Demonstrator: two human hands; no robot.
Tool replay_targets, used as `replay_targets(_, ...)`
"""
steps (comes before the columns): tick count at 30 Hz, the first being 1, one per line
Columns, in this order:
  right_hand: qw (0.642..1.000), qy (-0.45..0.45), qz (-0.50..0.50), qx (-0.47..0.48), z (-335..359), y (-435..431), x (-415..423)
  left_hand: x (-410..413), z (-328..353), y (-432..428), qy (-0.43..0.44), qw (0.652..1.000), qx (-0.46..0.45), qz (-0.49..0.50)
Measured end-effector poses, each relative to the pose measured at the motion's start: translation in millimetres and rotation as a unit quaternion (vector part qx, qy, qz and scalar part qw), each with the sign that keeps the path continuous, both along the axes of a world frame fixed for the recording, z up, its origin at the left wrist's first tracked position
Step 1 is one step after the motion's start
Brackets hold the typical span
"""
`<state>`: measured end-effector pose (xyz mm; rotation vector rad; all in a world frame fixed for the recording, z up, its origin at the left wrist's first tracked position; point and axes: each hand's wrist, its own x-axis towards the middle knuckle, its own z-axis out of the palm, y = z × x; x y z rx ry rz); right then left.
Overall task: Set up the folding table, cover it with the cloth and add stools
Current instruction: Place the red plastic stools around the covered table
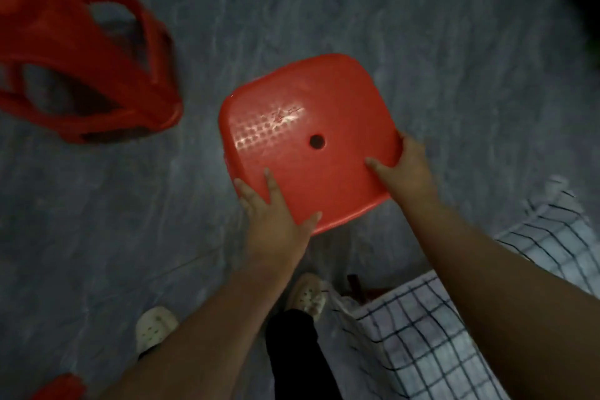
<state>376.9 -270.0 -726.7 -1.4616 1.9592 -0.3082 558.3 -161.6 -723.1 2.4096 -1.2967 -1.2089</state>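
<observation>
A red plastic stool with a square seat and a small round centre hole is seen from above, over the grey floor. My left hand grips the seat's near-left corner, thumb and fingers spread on top. At the seat's right edge my right hand holds on, fingers curled around the rim. The stool's legs are hidden under the seat. A white cloth with a dark check pattern hangs at the lower right, draped over the table corner.
Another red stool lies tilted at the upper left, its legs facing me. A piece of red plastic shows at the bottom left. My two feet in pale clogs stand on the grey floor.
</observation>
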Motion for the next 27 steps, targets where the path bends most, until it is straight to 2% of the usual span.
replay_targets(5,0.993,0.015,-0.12,0.004,-1,14,-117,-82,-6,-90,-0.036,0.976,-0.001,-0.217)
replay_targets(7,0.991,0.043,-0.122,0.029,0,21,-144,-108,-8,-125,-0.054,0.954,-0.009,-0.294)
replay_targets(9,0.994,0.045,-0.081,0.055,1,23,-161,-128,-9,-161,-0.068,0.936,-0.015,-0.344)
replay_targets(12,0.995,0.058,-0.022,0.08,-3,10,-178,-148,-9,-207,-0.091,0.919,-0.02,-0.384)
replay_targets(16,0.99,0.132,0.01,0.054,-2,-43,-207,-173,-9,-262,-0.077,0.911,-0.02,-0.405)
replay_targets(18,0.989,0.135,0.022,0.047,-2,-70,-231,-196,-9,-292,-0.072,0.903,-0.036,-0.422)
replay_targets(21,0.99,0.121,0.0,0.067,-3,-104,-264,-233,-10,-333,-0.063,0.889,-0.049,-0.451)
replay_targets(24,0.979,0.167,-0.044,0.108,1,-125,-294,-278,-13,-363,-0.07,0.87,-0.066,-0.483)
replay_targets(27,0.972,0.191,-0.086,0.104,6,-133,-327,-328,-14,-378,-0.055,0.86,-0.072,-0.502)
